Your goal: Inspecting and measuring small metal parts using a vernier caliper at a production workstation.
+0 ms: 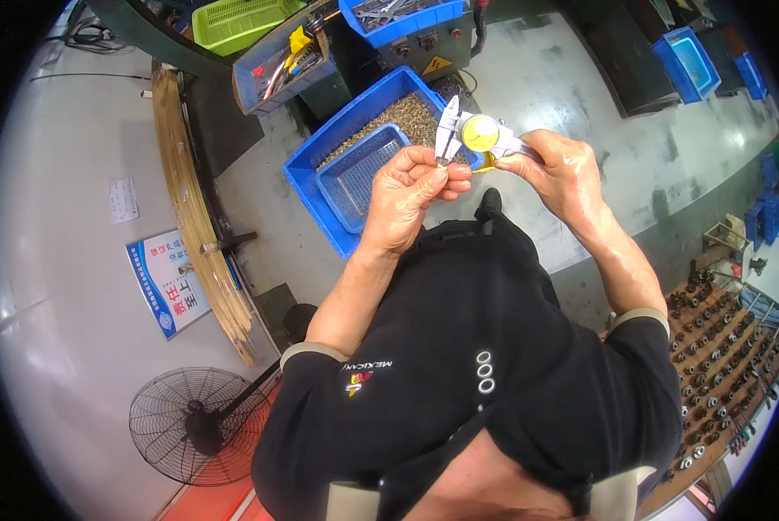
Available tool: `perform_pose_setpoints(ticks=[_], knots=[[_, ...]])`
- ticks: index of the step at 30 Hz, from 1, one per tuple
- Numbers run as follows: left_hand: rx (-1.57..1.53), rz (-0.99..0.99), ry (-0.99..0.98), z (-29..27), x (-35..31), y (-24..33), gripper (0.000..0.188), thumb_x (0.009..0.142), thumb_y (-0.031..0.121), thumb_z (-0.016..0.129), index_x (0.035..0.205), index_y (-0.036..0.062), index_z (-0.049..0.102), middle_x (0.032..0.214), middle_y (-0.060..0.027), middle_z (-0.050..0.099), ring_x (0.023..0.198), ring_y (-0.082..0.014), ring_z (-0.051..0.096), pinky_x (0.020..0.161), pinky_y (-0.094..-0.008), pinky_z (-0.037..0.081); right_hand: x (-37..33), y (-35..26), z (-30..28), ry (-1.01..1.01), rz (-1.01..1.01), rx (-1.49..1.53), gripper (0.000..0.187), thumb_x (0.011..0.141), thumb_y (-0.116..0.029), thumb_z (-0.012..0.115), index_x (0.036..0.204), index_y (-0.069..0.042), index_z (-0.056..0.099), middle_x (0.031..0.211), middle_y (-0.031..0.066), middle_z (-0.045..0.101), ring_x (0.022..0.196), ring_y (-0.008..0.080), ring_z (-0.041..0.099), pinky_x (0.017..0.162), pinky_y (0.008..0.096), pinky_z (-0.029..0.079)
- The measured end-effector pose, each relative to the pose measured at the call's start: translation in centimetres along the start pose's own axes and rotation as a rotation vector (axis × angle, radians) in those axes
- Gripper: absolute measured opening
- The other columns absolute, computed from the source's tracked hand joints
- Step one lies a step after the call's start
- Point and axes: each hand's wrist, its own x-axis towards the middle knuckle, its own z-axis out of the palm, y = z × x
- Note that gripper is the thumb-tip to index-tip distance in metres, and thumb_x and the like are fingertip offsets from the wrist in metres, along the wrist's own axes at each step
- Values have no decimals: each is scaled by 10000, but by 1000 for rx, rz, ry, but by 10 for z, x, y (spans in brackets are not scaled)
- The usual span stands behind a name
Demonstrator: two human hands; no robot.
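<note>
My right hand is wrapped round the body of a dial caliper with a yellow round face. The caliper points to the left, its jaws over my left hand. My left hand is closed in a pinch on a small part at the tips of the jaws. The part is mostly hidden by fingers, so its kind does not show. Both hands are held up in front of my body, above a blue tub.
Below the hands, a large blue tub holds metal shavings and a blue perforated basket. Tool bins stand behind it. Long wooden strips lean at left, near a black fan. A rack of metal parts is at right.
</note>
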Motion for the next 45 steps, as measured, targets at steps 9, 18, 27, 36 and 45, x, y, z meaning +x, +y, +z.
perform_pose_setpoints(ticks=[9, 18, 27, 36, 45], knots=[[12, -4, 3, 2, -3, -1, 170, 919, 87, 615, 1058, 17, 546, 990, -198, 691, 870, -239, 696, 742, -287, 558, -4, 1, -1, 20, -14, -26, 327, 744, -269, 785, 771, 4, 607, 607, 130, 546, 492, 251, 513, 467, 341, 407], [10, -1, -3, 3, -5, -3, 163, 918, 84, 616, 1052, 25, 547, 990, -207, 689, 867, -244, 697, 744, -289, 562, -7, -2, -3, 33, -24, -2, 341, 740, -283, 785, 763, 3, 601, 601, 131, 538, 484, 241, 508, 464, 340, 402], [45, -8, 2, 6, -7, -4, 186, 910, 112, 634, 1052, 16, 559, 992, -180, 687, 845, -221, 686, 746, -289, 556, -9, 0, -5, 40, -33, -19, 356, 735, -289, 786, 737, 2, 582, 588, 128, 527, 473, 234, 494, 457, 335, 399], [15, 19, -5, 8, -7, -4, 138, 921, 83, 613, 1035, 33, 555, 985, -198, 691, 868, -233, 695, 736, -280, 554, -12, 3, -5, 25, 6, -35, 327, 755, -272, 777, 805, 9, 618, 629, 131, 570, 514, 247, 549, 486, 331, 430], [5, 57, 0, 8, -7, -2, 122, 924, 88, 612, 1030, 47, 569, 987, -190, 690, 867, -228, 690, 738, -278, 548, -17, 0, -9, 6, 21, -21, 274, 802, -235, 747, 914, -2, 653, 696, 137, 622, 589, 266, 613, 542, 336, 471]])
